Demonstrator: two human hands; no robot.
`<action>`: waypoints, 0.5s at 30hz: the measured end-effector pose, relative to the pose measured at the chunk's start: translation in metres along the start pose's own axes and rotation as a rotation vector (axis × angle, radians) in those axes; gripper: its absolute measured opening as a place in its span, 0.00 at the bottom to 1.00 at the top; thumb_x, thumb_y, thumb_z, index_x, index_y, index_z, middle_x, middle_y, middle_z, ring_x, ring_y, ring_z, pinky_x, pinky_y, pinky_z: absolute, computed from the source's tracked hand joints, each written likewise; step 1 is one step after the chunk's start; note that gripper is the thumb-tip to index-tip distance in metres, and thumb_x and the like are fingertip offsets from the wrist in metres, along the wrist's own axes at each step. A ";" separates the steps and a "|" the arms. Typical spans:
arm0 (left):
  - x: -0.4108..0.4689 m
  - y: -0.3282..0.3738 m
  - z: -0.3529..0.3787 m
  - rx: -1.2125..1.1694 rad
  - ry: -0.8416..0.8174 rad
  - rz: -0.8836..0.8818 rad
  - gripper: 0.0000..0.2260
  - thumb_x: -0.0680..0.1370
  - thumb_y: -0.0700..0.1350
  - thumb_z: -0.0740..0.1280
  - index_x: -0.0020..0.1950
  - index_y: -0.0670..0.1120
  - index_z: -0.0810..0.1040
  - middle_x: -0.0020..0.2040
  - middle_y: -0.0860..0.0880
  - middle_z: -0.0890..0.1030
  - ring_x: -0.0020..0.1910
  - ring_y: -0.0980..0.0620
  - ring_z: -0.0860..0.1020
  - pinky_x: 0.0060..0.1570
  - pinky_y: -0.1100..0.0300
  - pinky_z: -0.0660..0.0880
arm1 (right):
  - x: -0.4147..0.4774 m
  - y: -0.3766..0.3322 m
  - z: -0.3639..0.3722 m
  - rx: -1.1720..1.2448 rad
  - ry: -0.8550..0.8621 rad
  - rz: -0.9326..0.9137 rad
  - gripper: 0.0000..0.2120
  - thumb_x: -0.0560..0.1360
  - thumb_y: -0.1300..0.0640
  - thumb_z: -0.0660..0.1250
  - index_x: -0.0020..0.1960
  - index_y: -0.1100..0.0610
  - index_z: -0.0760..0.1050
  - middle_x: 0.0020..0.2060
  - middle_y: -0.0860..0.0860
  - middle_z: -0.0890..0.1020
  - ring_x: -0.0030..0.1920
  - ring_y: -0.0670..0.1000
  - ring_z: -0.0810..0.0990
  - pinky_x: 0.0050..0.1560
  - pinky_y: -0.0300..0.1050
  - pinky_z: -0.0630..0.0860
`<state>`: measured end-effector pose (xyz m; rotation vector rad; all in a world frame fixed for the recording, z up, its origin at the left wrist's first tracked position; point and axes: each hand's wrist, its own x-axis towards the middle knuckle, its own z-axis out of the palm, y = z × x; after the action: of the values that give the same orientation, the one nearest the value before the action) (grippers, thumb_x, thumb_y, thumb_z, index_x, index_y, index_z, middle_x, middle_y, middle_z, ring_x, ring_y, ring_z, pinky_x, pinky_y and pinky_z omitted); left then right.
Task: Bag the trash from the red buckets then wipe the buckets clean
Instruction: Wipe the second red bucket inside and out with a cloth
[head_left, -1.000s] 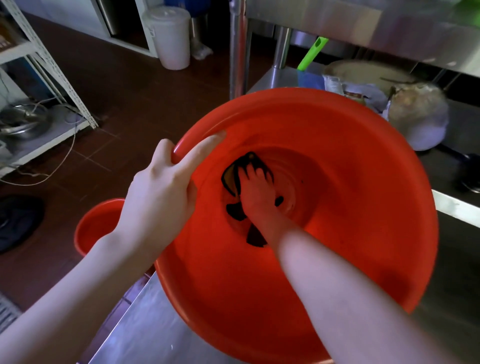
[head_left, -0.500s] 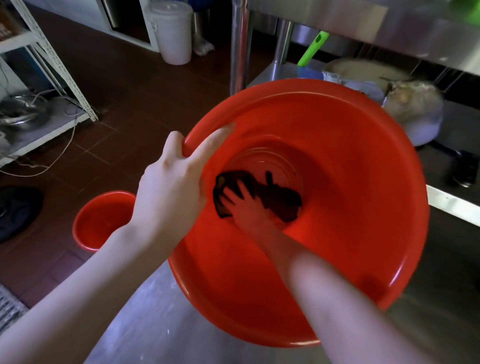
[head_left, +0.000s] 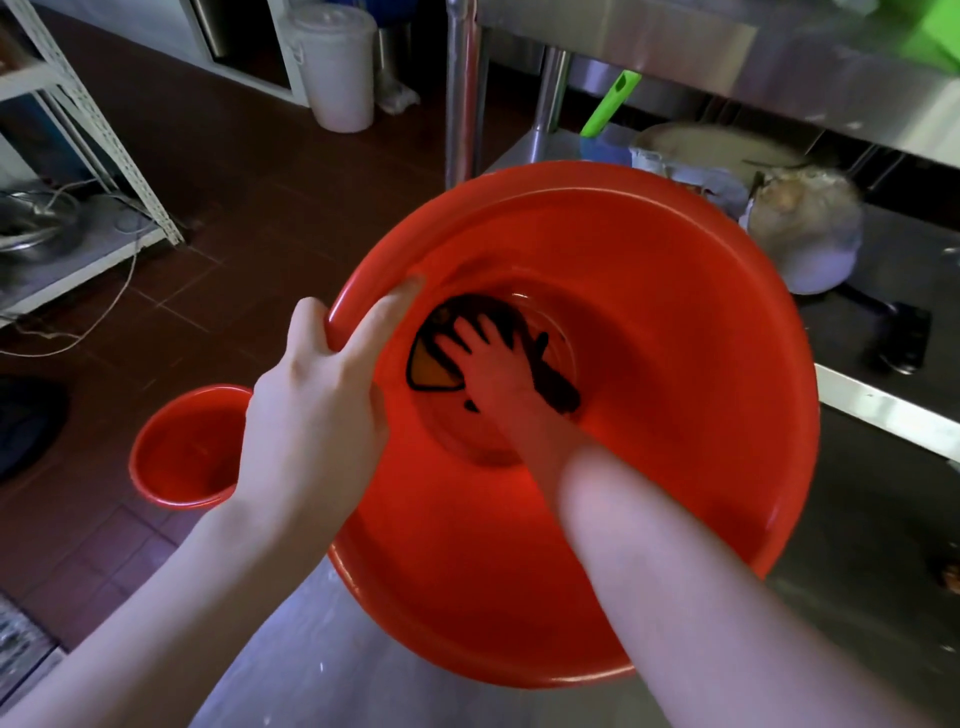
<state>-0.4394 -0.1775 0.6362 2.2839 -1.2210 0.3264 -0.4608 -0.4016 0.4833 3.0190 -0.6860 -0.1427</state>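
Observation:
A large red bucket (head_left: 675, 415) stands on the steel counter, its mouth facing me. My left hand (head_left: 317, 410) grips its near left rim, fingers curled over the edge and index finger lying along the inner wall. Deep inside, my right hand (head_left: 493, 369) presses a dark cloth (head_left: 556, 384) flat against the bucket's bottom with fingers spread. An orange patch of the cloth shows left of the hand. A second, smaller red bucket (head_left: 182, 452) stands on the floor to the left, and nothing is visible inside it.
Behind the big bucket a filled pale bag (head_left: 800, 234), a green-handled tool (head_left: 608, 104) and a tray lie on the steel counter (head_left: 883, 322). A white lidded bin (head_left: 337, 67) stands on the tiled floor at the back. A white wire shelf (head_left: 78, 130) is at far left.
My right hand has slid the cloth around the bucket's bottom, from the middle to the left and upward. The left hand keeps its grip on the rim; the view has shifted slightly.

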 end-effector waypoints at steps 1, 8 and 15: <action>0.000 0.000 -0.001 -0.002 0.002 -0.002 0.37 0.71 0.30 0.64 0.75 0.57 0.65 0.44 0.45 0.63 0.24 0.48 0.63 0.24 0.57 0.70 | 0.005 0.007 -0.009 0.001 0.008 0.031 0.36 0.76 0.56 0.67 0.77 0.41 0.53 0.78 0.46 0.53 0.77 0.57 0.51 0.71 0.67 0.56; 0.003 -0.001 -0.003 -0.004 -0.003 -0.010 0.36 0.71 0.30 0.65 0.75 0.57 0.67 0.43 0.44 0.63 0.24 0.48 0.63 0.26 0.59 0.66 | -0.029 0.072 -0.007 0.141 -0.030 0.292 0.37 0.75 0.57 0.68 0.77 0.45 0.54 0.77 0.54 0.52 0.71 0.63 0.63 0.65 0.56 0.70; 0.003 0.001 -0.004 -0.027 0.008 -0.013 0.36 0.71 0.30 0.66 0.75 0.56 0.67 0.44 0.44 0.64 0.24 0.49 0.63 0.28 0.60 0.64 | -0.074 0.044 0.034 0.178 -0.273 0.334 0.28 0.77 0.53 0.61 0.76 0.51 0.58 0.77 0.62 0.47 0.69 0.67 0.66 0.65 0.54 0.69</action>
<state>-0.4383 -0.1783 0.6411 2.2642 -1.1994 0.3129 -0.5494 -0.4101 0.4582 3.0179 -1.2770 -0.5117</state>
